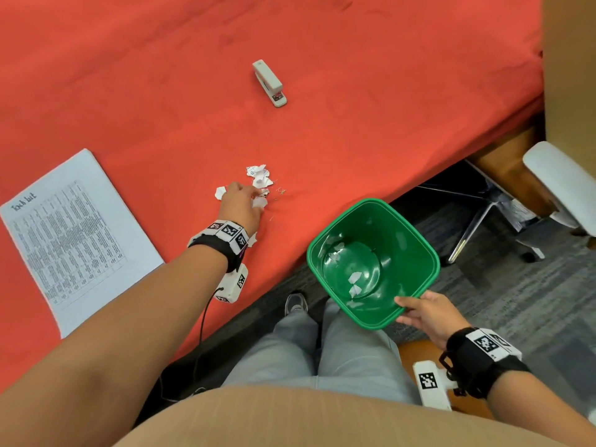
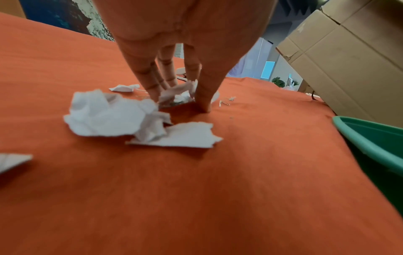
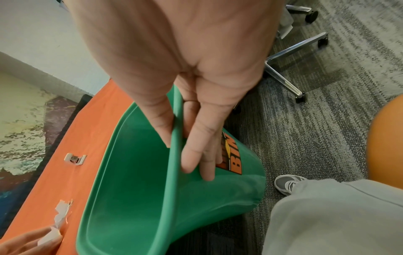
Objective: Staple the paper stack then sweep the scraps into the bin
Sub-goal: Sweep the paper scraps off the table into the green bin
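On the orange table cloth, my left hand (image 1: 240, 201) stands with straight fingers (image 2: 152, 86) pressing down among torn white paper scraps (image 1: 259, 177) (image 2: 109, 113). One scrap lies by my wrist. Just below the table's edge, my right hand (image 1: 416, 309) grips the rim of the green bin (image 1: 403, 240), thumb inside and fingers outside (image 3: 196, 155). The bin (image 3: 135, 181) tilts toward the table and holds a few scraps at its bottom. The printed paper stack (image 1: 74, 233) lies far left. The white stapler (image 1: 269, 82) (image 3: 75, 159) sits further back.
The table's edge runs diagonally from lower left to upper right. An office chair's metal base (image 1: 477, 227) and white armrest (image 1: 561, 185) stand on the grey carpet at right. A cardboard box (image 2: 348, 60) rises at the table's right end. My legs and a shoe (image 1: 295, 303) are below the bin.
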Motion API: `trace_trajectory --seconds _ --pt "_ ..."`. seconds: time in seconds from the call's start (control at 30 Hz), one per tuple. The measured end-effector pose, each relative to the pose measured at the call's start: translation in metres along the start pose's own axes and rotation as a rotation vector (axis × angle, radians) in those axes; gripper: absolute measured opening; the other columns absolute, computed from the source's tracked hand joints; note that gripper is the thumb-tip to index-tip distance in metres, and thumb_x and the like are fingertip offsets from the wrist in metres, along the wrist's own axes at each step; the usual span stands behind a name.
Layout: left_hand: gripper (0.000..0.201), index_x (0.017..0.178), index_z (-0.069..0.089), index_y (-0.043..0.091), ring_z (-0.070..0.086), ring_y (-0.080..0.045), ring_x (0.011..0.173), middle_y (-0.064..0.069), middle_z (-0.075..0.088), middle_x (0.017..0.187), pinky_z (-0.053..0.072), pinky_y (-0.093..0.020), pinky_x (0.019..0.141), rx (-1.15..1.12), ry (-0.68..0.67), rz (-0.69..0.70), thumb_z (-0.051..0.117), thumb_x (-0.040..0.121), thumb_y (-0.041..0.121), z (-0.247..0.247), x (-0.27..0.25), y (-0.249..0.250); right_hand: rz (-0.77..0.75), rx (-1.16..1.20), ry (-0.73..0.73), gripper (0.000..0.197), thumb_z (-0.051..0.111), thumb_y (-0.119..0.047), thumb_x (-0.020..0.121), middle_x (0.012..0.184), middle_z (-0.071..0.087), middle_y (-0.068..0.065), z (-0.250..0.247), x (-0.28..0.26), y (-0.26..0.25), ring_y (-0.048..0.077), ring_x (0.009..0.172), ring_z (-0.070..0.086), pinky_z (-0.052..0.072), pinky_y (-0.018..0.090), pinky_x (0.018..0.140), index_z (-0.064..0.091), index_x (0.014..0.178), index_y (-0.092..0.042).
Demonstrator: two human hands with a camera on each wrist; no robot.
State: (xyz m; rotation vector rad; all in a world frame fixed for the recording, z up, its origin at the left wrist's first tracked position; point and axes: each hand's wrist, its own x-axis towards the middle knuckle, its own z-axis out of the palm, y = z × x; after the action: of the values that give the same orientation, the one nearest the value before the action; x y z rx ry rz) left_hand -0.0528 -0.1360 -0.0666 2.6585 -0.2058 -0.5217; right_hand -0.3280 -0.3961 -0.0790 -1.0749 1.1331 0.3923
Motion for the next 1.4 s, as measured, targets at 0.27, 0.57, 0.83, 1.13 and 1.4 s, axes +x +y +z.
trace_trajectory --seconds 0.27,0.57,0.83,1.13,1.4 --pt "0.018 0.099 0.071 0.001 0.063 -0.032 0.096 -0.018 0.069 0.102 0.044 -0.028 0.080 -0.153 0.072 -0.058 0.062 0.088 0.012 -0.019 0.002 0.021 -0.005 0.009 0.006 0.025 0.060 0.000 0.087 0.107 0.071 0.017 0.000 -0.001 -0.002 0.029 0.095 0.070 0.060 0.029 0.071 0.059 0.112 -0.001" --pt "0.010 0.091 0.073 0.017 0.062 -0.012 0.073 0.007 0.067 0.085 0.052 -0.021 0.068 -0.346 -0.140 0.149 0.064 0.088 0.018 0.019 -0.048 0.104 0.000 0.028 0.011 0.026 0.060 0.002 0.087 0.108 0.069 0.020 0.004 -0.003 -0.003 0.033 0.096 0.068 0.060 0.025 0.064 0.058 0.113 0.004" --pt "0.034 0.117 0.065 0.014 0.062 -0.018 0.098 -0.004 0.067 0.113 0.049 -0.030 0.092 -0.254 -0.458 0.269 0.070 0.083 0.017 0.073 -0.075 0.126 -0.001 0.048 0.010 0.023 0.059 0.004 0.087 0.105 0.070 0.017 0.005 -0.002 -0.002 0.026 0.085 0.070 0.058 0.025 0.059 0.060 0.110 0.001" --pt "0.026 0.112 0.065 0.018 0.062 -0.011 0.095 0.002 0.068 0.104 0.050 -0.024 0.090 -0.243 -0.257 0.262 0.066 0.086 0.015 0.042 -0.050 0.093 -0.007 0.040 0.024 0.013 0.056 0.005 0.089 0.104 0.067 0.018 0.009 -0.007 -0.005 0.027 0.085 0.067 0.060 0.024 0.060 0.059 0.098 -0.003" --pt "0.023 0.095 0.072 0.017 0.059 -0.026 0.098 -0.011 0.064 0.101 0.045 -0.030 0.084 -0.006 -0.004 0.100 0.071 0.072 0.015 -0.016 -0.016 0.019 -0.020 0.059 0.018 0.019 0.055 0.008 0.088 0.107 0.067 0.018 0.010 -0.010 -0.007 0.021 0.074 0.070 0.057 0.023 0.053 0.058 0.104 0.000"
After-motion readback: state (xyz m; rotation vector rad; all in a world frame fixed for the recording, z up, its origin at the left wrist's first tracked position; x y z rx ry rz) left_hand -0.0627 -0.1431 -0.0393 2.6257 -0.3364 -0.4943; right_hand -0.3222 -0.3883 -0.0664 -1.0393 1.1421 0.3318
